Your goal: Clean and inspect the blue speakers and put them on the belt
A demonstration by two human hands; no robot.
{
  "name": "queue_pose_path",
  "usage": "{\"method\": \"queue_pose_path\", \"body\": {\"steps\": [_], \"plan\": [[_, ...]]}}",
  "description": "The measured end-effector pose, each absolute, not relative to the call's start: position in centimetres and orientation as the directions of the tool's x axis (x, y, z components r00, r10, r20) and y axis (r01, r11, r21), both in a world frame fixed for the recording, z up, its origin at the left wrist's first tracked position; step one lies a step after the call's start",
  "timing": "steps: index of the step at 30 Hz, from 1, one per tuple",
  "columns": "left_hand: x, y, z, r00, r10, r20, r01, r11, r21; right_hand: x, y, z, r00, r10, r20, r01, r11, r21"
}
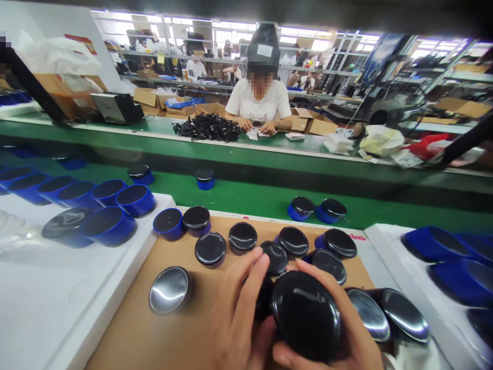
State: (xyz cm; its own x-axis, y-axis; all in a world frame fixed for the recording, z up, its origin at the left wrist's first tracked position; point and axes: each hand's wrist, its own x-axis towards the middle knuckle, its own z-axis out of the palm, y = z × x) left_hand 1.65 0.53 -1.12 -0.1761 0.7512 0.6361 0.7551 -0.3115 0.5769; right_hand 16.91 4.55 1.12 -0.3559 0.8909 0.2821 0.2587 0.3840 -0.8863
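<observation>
Glossy black-lidded round jar [306, 313] (light streaks across its lid), tilted toward the viewer, aloft over the cardboard [134, 329].

Both hands [292, 324] around a black-lidded jar [306, 314]

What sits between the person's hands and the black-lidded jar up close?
Nothing visible: the right hand cups the black-lidded jar directly, and the left hand rests its fingers against the jar's side.
</observation>
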Motion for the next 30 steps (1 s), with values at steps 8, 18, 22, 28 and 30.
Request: {"method": "queue_pose_path", "body": {"steps": [8,18,22,28,30], "plan": [[-0.2,1.0,-1.6,0.121,0.827,0.549,0.897,-0.328,0.296,14.6,14.5,4.8,-0.407,0.787,0.464,0.579,0.615,-0.536],[-1.3,1.4,-2.5,0.259,0.762,0.594,0.916,-0.389,0.1,9.5,28.0,2.6,-0.427,0.899,-0.093,0.903,0.421,-0.084],[-1.3,1.9,-3.2,0.237,0.736,0.634,0.925,-0.37,0.084,13.1,28.5,2.6,-0.31,0.913,-0.266,0.93,0.349,0.117],[-0.3,2.3,-3.3,0.145,0.693,0.706,0.896,-0.395,0.204,18.2,29.0,1.9,-0.45,0.864,-0.226,0.828,0.498,0.257],[-0.4,2.3,-3.0,0.158,0.676,0.72,0.878,-0.43,0.211,18.4,28.9,1.4,-0.563,0.809,-0.166,0.757,0.586,0.288]]}}
